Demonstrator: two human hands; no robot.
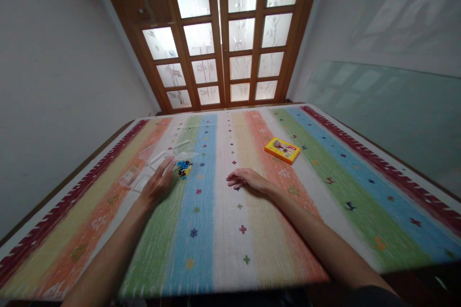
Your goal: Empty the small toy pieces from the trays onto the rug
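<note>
- Small blue, yellow and dark pieces [184, 169], which look like toy bricks, lie in a loose heap on the patterned cloth [225, 249] covering the table, just right of the left hand [158, 184].
- Already done: these pieces are out in the open. Clear plastic trays [139, 183] lie around and beyond the left hand, seemingly emptied, though glare makes that uncertain.
- Left as it stands: the heap looks unsorted, and no joined model can be made out in it; the pieces are too small to tell whether any are linked.
- Left grip: fingers extended at the plastic, overlapping a tray in view; I cannot tell whether they pinch anything.
- Right grip: the right hand [247, 180] is loosely curled and relaxed, with nothing visible in it, well apart from the heap.
- A yellow box [283, 150] lies flat beyond the right hand; its contents, if any, are hidden.
</note>
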